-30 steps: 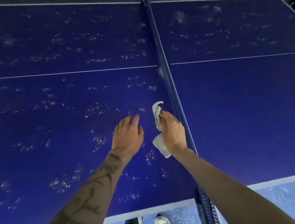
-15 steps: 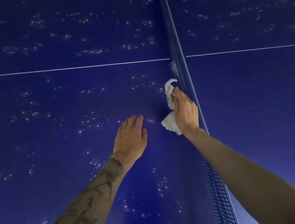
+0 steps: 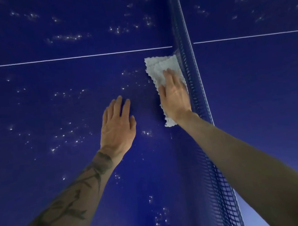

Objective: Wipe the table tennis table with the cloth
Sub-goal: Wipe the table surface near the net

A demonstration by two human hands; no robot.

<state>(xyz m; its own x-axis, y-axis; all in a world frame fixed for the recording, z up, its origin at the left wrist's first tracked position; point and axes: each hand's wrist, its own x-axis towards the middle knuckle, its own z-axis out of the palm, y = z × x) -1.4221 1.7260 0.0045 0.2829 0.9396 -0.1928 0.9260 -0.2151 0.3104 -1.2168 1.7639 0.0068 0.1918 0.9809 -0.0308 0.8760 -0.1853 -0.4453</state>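
By the net: the cloth [image 3: 159, 66] lies spread flat on the table tennis table [image 3: 56, 161], its right edge against the net [image 3: 196, 95], just short of the white line [image 3: 62, 58].
Right hand: the right hand [image 3: 175, 98] lies flat on the cloth's near half with straight fingers, pressing rather than gripping it.
Left hand: the left hand [image 3: 117, 124] is spread open beside it, holding nothing; I cannot tell whether it rests on the surface or hovers.
Done so far: little, I'd say; the dark patch around the cloth looks free of marks.
Left to do: pale specks [image 3: 64, 37] dot most of this side, near and far, and more show beyond the line on the other side of the net. To my eye most of the wiping lies ahead.
Writing: no brand, label or lettering that I can read on table, net or cloth.
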